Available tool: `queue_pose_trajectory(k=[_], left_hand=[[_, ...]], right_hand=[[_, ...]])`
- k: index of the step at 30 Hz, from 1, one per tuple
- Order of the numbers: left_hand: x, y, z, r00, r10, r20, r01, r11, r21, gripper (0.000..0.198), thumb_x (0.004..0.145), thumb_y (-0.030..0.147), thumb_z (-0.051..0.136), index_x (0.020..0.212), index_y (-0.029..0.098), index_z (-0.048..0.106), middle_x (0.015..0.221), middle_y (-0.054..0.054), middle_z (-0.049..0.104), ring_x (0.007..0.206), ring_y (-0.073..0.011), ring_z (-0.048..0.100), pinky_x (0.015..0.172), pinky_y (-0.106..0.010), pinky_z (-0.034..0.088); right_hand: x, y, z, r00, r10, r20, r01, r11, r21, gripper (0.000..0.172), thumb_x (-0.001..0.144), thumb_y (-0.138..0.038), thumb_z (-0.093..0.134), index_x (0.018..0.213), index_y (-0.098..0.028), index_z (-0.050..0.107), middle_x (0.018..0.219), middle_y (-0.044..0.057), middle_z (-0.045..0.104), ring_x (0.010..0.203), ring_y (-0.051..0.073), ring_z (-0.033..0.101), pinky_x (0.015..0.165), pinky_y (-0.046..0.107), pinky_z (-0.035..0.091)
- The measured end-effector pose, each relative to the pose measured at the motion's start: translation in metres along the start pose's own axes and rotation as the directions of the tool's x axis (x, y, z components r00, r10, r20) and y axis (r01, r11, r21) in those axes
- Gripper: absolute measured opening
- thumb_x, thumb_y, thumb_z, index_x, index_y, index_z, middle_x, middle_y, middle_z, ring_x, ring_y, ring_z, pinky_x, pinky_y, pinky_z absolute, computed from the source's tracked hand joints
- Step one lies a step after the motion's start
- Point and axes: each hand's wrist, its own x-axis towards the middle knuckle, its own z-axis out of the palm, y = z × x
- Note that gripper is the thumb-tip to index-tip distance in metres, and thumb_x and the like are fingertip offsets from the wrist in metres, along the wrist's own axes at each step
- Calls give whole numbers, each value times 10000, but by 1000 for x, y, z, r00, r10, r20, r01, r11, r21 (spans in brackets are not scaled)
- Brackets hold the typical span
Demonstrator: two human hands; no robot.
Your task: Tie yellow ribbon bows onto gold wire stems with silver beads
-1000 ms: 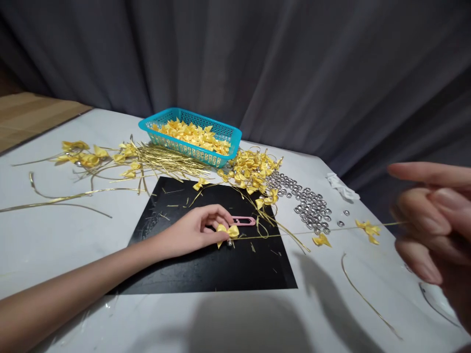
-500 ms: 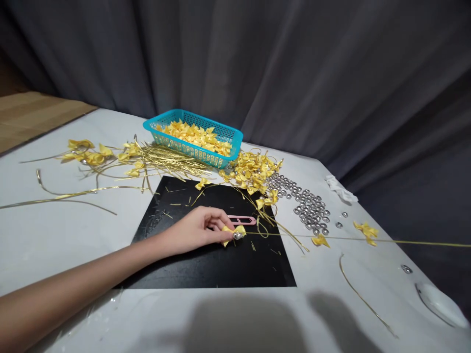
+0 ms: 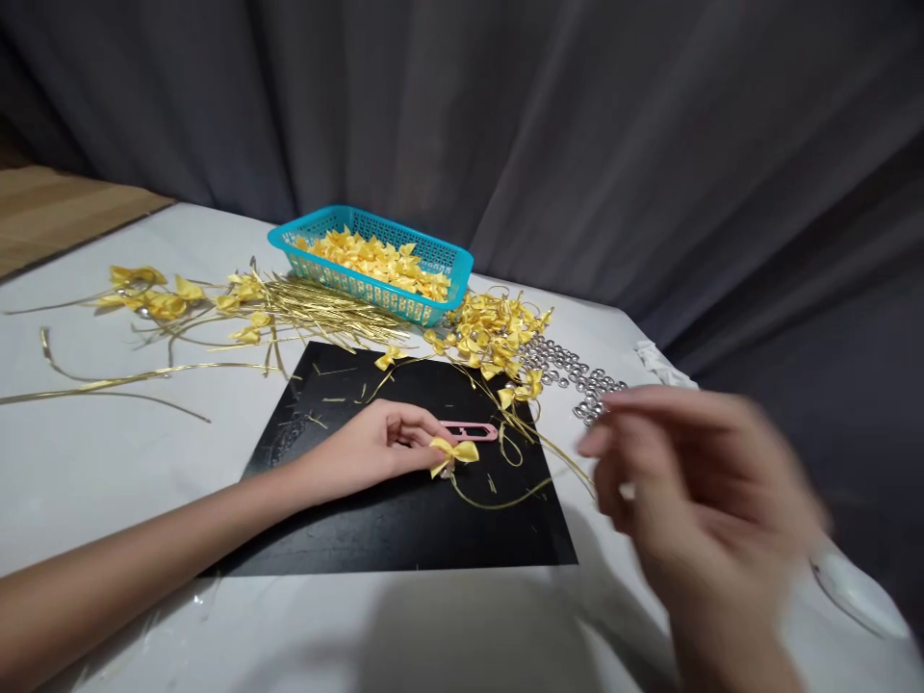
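The left hand point(image 3: 379, 443) pinches a yellow satin bow point(image 3: 463, 451) at its fingertips, just above the black mat point(image 3: 361, 529), with a pink-framed tool point(image 3: 492, 432) right behind it. From beneath the bow a thin gold cord point(image 3: 498, 506) curves over the mat toward the right hand point(image 3: 704, 491), which is well apart, loosely curled and too blurred to tell whether it grips the cord.
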Motion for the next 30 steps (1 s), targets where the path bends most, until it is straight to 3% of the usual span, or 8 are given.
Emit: queue_pose_trajectory(k=[3, 6, 9, 15, 22, 25, 28, 30], left_hand=[[0, 3, 0, 1000, 1, -6, -1, 999, -53, 190, 762, 225, 681, 940, 166, 712, 779, -7, 746, 694, -119, 646, 664, -213, 455], [0, 6, -1, 999, -24, -29, 21, 993, -115, 157, 726, 181, 709, 880, 172, 736, 718, 14, 739, 665, -111, 638, 663, -210, 466], [1, 7, -2, 998, -59, -18, 55, 984, -171, 119, 690, 143, 730, 803, 174, 752, 649, 29, 728, 614, -100, 624, 635, -200, 471], [0, 7, -4, 991, -123, -42, 108, 959, -262, 127, 700, 163, 737, 821, 191, 768, 669, 29, 743, 609, -84, 622, 634, -175, 469], [-1, 7, -4, 985, -158, -69, 137, 960, -246, 104, 706, 199, 748, 807, 180, 737, 678, 30, 742, 632, -69, 620, 630, -142, 444], [1, 5, -3, 986, -143, -85, 124, 973, -196, 124, 705, 244, 754, 798, 169, 718, 665, 31, 725, 623, -68, 601, 620, -147, 425], [2, 3, -2, 987, -131, -98, 119, 986, -118, 150, 717, 270, 740, 817, 162, 713, 661, 29, 707, 625, -72, 585, 619, -158, 406], [2, 3, -2, 986, -130, -109, 122, 990, -76, 163, 721, 280, 730, 825, 157, 710, 659, 27, 698, 622, -74, 575, 620, -166, 398]], right_hand=[[-7, 16, 17, 959, -97, 268, 133, 984, -118, 217, 883, -112, 471, 1015, -249, 575, 781, 5, 683, 566, 103, 622, 459, 195, 459], [-17, 33, 30, 925, -7, 379, 68, 987, -148, 168, 902, -148, 466, 1042, -221, 523, 786, 15, 707, 497, 91, 613, 409, 176, 427], [-25, 40, 36, 921, -31, 388, 118, 972, -204, 109, 898, -157, 487, 972, -211, 546, 753, 3, 703, 489, 94, 621, 459, 184, 468], [-25, 37, 35, 939, -219, 265, 301, 897, -323, 148, 885, -92, 491, 965, -198, 557, 852, 12, 710, 685, 106, 685, 631, 178, 528], [-30, 32, 37, 888, -151, 435, 273, 933, -234, 169, 888, -81, 451, 973, -207, 526, 828, -20, 667, 686, 81, 648, 611, 172, 484], [-28, 29, 33, 941, -94, 326, 146, 979, -139, 165, 890, -78, 445, 928, -219, 521, 767, -39, 615, 649, 58, 593, 611, 155, 471], [-15, 22, 20, 999, -27, 41, 25, 999, 31, 141, 911, -112, 453, 910, -227, 534, 813, -12, 619, 816, 87, 603, 781, 209, 500], [-1, 17, 7, 985, 82, -149, -51, 978, 203, 92, 913, -162, 482, 891, -225, 545, 762, -1, 604, 809, 114, 607, 852, 275, 514]])
